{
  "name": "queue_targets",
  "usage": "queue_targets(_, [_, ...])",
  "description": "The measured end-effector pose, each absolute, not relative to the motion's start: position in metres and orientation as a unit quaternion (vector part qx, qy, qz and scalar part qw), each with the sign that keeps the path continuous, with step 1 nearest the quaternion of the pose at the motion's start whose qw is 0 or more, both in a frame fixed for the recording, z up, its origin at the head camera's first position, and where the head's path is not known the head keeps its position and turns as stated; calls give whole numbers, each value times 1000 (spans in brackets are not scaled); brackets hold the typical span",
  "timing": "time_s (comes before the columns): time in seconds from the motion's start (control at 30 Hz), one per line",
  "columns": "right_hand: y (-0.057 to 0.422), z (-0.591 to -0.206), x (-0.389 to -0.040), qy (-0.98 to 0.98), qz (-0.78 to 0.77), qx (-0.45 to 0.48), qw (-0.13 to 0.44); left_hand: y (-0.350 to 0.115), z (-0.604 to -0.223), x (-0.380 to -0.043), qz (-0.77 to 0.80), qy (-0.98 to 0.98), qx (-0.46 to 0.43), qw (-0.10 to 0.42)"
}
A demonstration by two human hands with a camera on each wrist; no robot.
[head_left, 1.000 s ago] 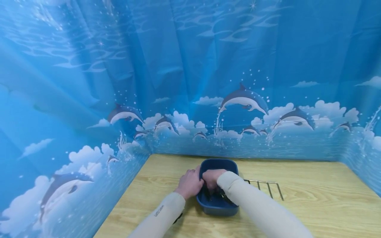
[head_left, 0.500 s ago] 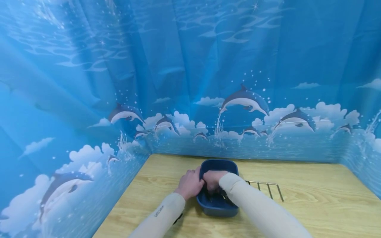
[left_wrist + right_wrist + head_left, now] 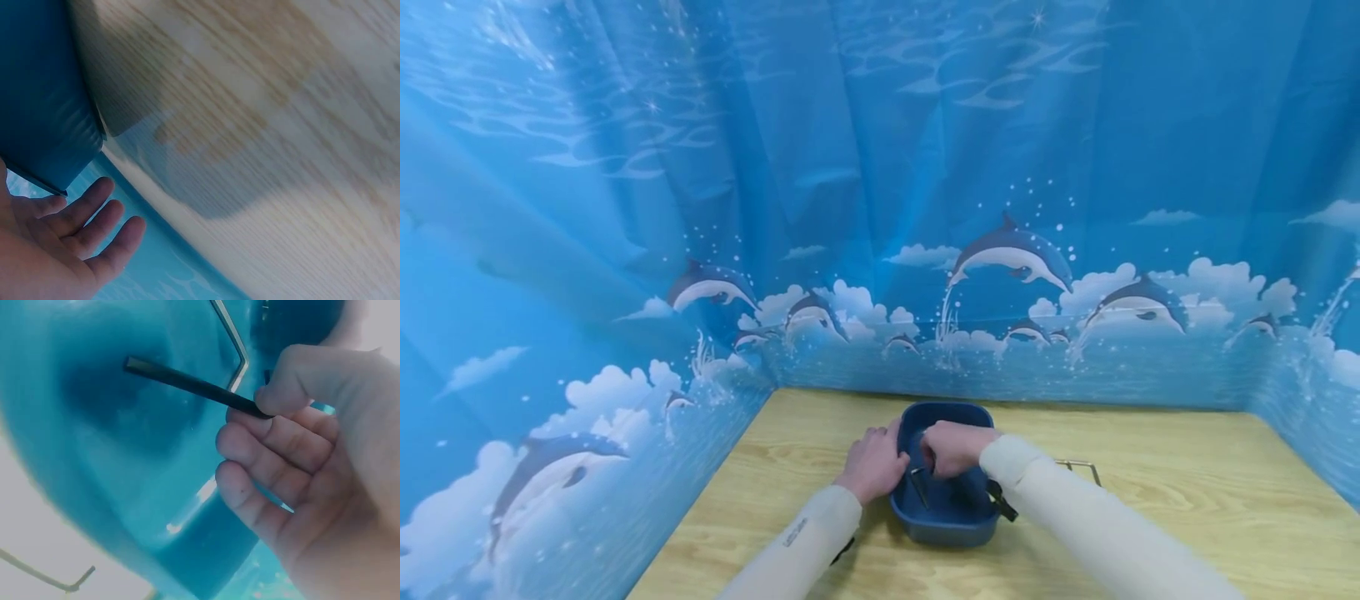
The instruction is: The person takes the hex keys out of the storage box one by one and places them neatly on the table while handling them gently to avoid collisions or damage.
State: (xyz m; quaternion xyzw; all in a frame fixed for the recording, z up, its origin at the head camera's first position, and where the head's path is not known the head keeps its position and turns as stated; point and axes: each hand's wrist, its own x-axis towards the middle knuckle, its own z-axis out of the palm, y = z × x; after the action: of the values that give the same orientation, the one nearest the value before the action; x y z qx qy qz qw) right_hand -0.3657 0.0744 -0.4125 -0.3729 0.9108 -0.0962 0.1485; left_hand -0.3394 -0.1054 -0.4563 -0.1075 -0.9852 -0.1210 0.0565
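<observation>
My right hand [image 3: 958, 450] is inside a dark blue rectangular box [image 3: 951, 537]. In the right wrist view, its thumb and index finger pinch a dark hex key [image 3: 187, 386], whose near end is hidden by the fingers. A silver, bent hex key [image 3: 240, 359] is behind it in that view. The head view shows an L-shaped key [image 3: 922, 492] against the box's left inner side. My left hand [image 3: 874, 467] rests at the left rim, thumb at the edge. Its fingers [image 3: 120, 247] are loosely spread outside the box, the index fingertip right at the rim.
On the wood-grain table [image 3: 1180, 467], right of the box, lie several L-shaped hex keys [image 3: 1081, 463], partly covered by my right sleeve [image 3: 1075, 508]. A blue dolphin-print curtain [image 3: 865, 208] stands along the table's back and left edges.
My right hand has come up from deeper in the box and shifted right, with a key now visible beside it. The right sleeve covers more of the table keys. My left hand stays at the rim.
</observation>
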Motion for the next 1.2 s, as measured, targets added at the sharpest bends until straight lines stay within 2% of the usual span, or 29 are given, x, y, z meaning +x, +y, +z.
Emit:
queue_targets(0.33, [95, -381, -349, 925, -136, -332, 126, -103, -459, -343, -113, -986, -108, 66])
queue_targets(0.8, [135, -349, -329, 907, -183, -357, 129, -106, -458, -342, -113, -986, -108, 65])
queue_targets(1.2, [169, -352, -319, 911, -196, -339, 131, -106, -455, -339, -110, -986, -108, 63])
